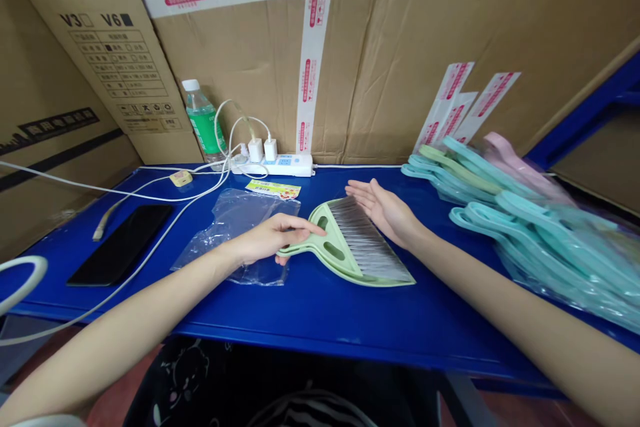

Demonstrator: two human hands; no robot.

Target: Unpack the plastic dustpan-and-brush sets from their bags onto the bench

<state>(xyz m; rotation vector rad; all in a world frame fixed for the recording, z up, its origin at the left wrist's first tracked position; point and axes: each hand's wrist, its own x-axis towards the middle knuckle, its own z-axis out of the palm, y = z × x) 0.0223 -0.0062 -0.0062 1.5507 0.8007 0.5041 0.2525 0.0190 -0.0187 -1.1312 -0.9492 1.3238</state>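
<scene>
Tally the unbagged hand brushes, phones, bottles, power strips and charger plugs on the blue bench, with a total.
Green hand brush: 1
Black smartphone: 1
Plastic water bottle: 1
White power strip: 1
White charger plugs: 2
Total: 6

The one camera, worn on the person's head, looks forward and down from close above the blue worktop (320, 327), facing the cardboard cartons (260, 67) behind it, with the left hand (273, 238) and right hand (383, 211) in view below it.
</scene>
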